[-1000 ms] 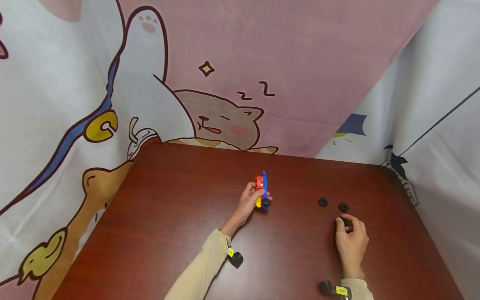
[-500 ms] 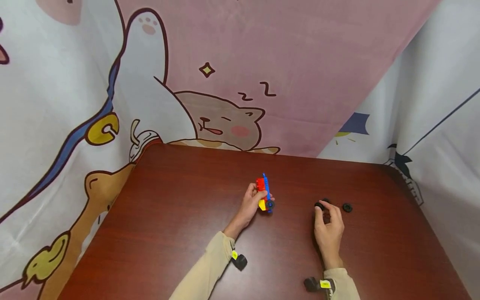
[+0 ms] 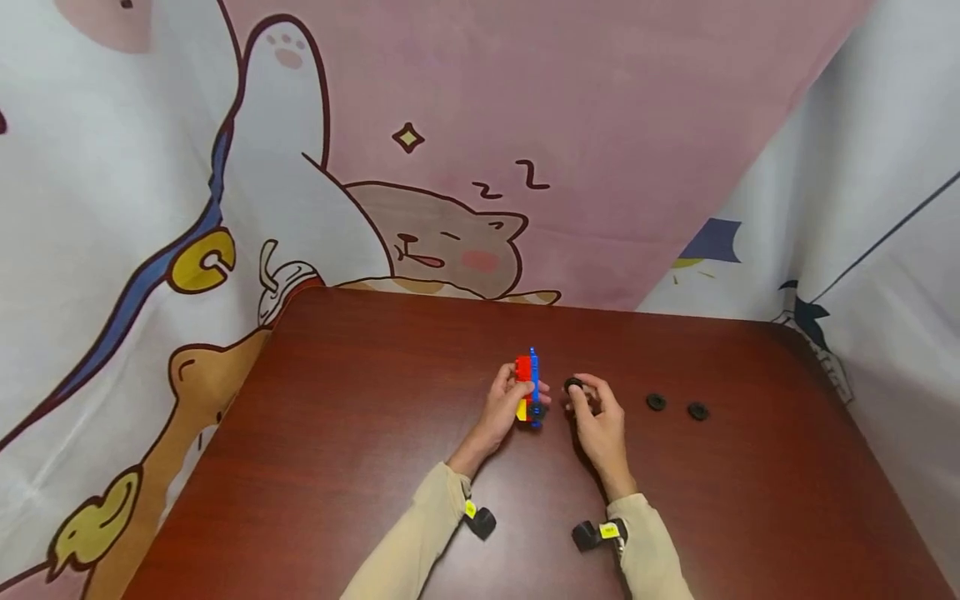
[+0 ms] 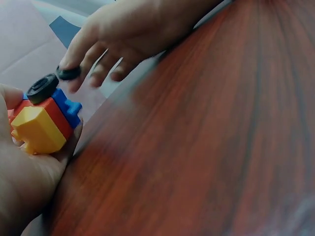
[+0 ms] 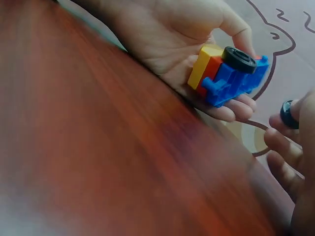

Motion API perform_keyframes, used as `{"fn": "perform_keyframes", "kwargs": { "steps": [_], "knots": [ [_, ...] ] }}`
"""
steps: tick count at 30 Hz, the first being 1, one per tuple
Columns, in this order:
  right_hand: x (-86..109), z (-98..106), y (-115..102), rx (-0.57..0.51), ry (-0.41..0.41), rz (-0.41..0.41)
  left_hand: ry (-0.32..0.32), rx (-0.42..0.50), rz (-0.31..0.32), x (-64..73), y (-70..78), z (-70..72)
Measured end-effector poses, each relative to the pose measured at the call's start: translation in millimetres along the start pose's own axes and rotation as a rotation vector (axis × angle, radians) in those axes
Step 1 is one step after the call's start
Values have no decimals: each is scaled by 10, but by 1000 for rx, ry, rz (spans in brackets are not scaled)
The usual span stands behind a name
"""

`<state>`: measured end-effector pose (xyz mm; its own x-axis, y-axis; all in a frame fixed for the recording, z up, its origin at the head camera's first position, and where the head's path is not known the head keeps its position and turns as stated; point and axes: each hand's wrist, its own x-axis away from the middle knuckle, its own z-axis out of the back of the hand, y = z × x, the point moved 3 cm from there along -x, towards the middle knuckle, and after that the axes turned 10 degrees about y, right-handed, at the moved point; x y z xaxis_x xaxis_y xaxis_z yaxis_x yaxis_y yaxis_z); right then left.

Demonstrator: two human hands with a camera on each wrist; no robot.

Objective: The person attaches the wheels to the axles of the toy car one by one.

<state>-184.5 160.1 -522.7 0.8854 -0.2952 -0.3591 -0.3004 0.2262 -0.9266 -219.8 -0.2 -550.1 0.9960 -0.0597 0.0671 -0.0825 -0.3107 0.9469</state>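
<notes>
My left hand (image 3: 501, 410) grips a toy car (image 3: 524, 388) built of red, yellow and blue plastic parts. In the right wrist view its blue underside (image 5: 231, 81) faces outward, with bare axle stubs and one black wheel (image 5: 239, 60) mounted near the yellow end. The thumb lies along the car's side and the fingers pass beneath it. My right hand (image 3: 603, 425) pinches a loose black wheel (image 3: 573, 383) between thumb and index finger, a short gap to the right of the car. In the left wrist view this wheel (image 4: 68, 73) hangs just beyond the mounted one.
Two more black wheels, a nearer one (image 3: 656, 402) and a farther one (image 3: 697, 411), lie on the brown wooden table (image 3: 360, 433) to the right. A patterned cloth (image 3: 637, 150) with cartoon animals hangs behind the table's back edge and along its sides.
My right hand has moved left with the pinched wheel, passing the two wheels on the table and coming close to the car. My left hand still holds the car in nearly the same place.
</notes>
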Motion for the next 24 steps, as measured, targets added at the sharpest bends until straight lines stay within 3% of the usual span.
{"fn": "perform_keyframes", "kwargs": {
  "steps": [4, 9, 12, 15, 20, 24],
  "knots": [
    [-76, -182, 91, -134, -19, -78, 21, -3, 3, 3, 38, 41],
    [-48, -324, 191, -334, 90, -173, 55, 26, 34, 6, 18, 10],
    [-2, -359, 180, -336, 145, -168, 61, 23, 46, 23, 20, -13],
    [18, -369, 164, -300, 170, -158, 52, -5, 48, 74, 118, -51],
    [32, -369, 119, -257, 145, -163, 23, -90, 1, 194, 323, -107],
    [44, -364, 13, -243, 110, -172, -16, -91, -12, 185, 267, -100]
  ]
}}
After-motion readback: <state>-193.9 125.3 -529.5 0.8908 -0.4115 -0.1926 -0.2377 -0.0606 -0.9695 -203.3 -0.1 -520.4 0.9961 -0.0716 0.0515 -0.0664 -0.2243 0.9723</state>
